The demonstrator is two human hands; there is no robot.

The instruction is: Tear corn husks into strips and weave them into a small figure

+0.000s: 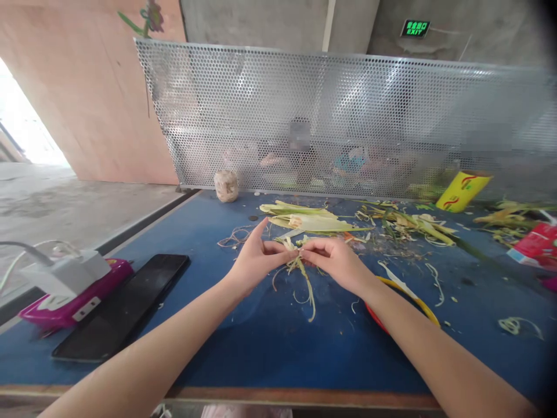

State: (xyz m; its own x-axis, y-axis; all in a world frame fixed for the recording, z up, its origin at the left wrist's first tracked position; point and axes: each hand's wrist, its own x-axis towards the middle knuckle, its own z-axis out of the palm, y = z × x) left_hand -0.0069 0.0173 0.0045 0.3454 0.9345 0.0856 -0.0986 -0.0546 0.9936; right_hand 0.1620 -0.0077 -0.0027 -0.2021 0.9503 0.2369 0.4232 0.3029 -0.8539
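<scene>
Both my hands meet over the middle of the blue table (pixel 270 342). My left hand (pixel 256 258) and my right hand (pixel 335 261) each pinch the same small bundle of pale green leaf strips (pixel 299 261), whose loose ends trail down toward me. The left forefinger sticks up while the other fingers are closed. Just behind the hands lies a heap of pale green husk leaves (pixel 311 220).
A black phone (pixel 126 305) and a pink power strip with a white plug (pixel 72 284) lie at the left. A yellow-red ring (pixel 418 302) sits under my right forearm. Leaf scraps (pixel 409 223), a yellow cup (pixel 462 190), a red packet (pixel 537 244), a perforated metal screen (pixel 348 116) and a pale ball (pixel 227 186) stand behind.
</scene>
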